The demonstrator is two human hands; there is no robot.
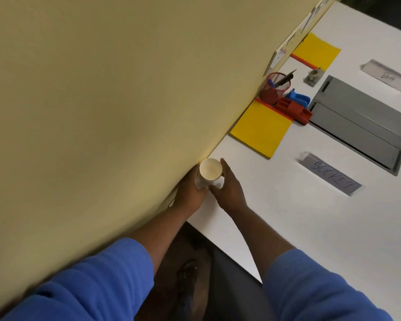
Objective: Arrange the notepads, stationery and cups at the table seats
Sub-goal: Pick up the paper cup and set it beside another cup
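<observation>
You hold the white paper cup [209,169] with both hands. Its open mouth faces up toward you. Your left hand [190,192] wraps its left side, close against the wall, and your right hand [228,189] closes on its right side, with the fingers along the rim and the thumb under it. I cannot tell if the cup stands on the table or is a little above it.

The cup is over the near left part of the white table [276,205], just beside the pale yellow wall [102,89] that runs along the table's left edge. Farther along the wall lies a yellow notepad [262,130] with a red strip on its far edge. Beyond it stands a red mesh pen holder [273,91] with pens inside. Just to the right of the holder are a red plastic tool [294,111] and a blue one [299,98].

A second yellow notepad [317,50] lies still farther away. A grey socket panel [361,121] is set in the table at the right. A card reading "SOCKET" [331,174] lies near it. Below the table edge the floor [195,239] is dark.
</observation>
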